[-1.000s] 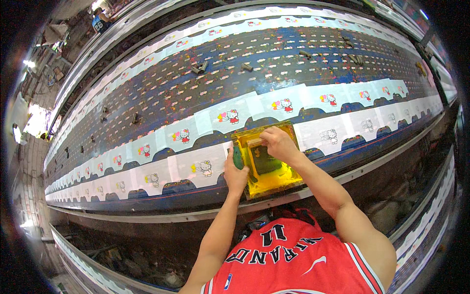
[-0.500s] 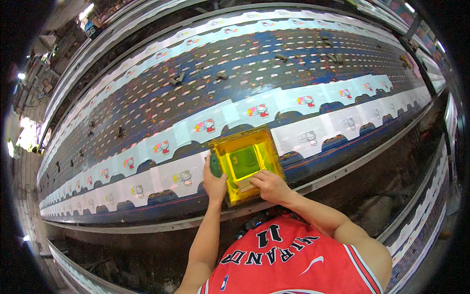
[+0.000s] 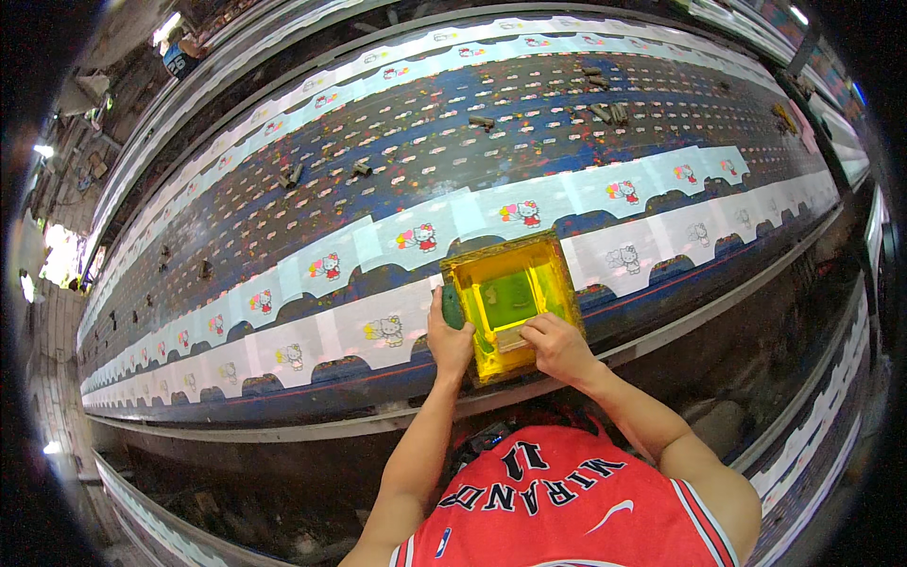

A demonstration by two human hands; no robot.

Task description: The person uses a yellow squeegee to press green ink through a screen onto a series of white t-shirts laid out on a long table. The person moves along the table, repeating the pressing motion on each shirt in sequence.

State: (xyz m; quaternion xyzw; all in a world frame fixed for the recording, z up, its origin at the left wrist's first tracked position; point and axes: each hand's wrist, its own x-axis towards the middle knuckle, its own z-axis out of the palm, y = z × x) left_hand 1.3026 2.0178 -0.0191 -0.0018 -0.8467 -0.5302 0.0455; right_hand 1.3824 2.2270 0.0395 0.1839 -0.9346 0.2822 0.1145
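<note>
A square printing screen [image 3: 563, 274] coated in yellow ink lies on the lower row of white sheets [image 3: 624, 255], which carry cartoon cat prints with grey outlines, some with yellow. My left hand [image 3: 450, 342] grips the green block handle [image 3: 453, 304] on the screen's left side. Inside the screen, near its lower edge, my right hand [image 3: 557, 350] holds a pale squeegee [image 3: 508, 337]. Just above the screen runs another row of overlapping sheets [image 3: 468, 213] with multicoloured cat prints.
The long dark printing table [image 3: 312, 231] bears small metal pieces [image 3: 480, 123] and more sheet rows along its far edge. A metal rail [image 3: 642, 348] runs along the near edge. A person in blue [image 3: 177, 59] is at upper left, and other racks [image 3: 822, 406] stand at right.
My right hand has moved with the squeegee from the screen's upper part down to its lower edge. My left hand stays on the handle. The whole view has shifted slightly.
</note>
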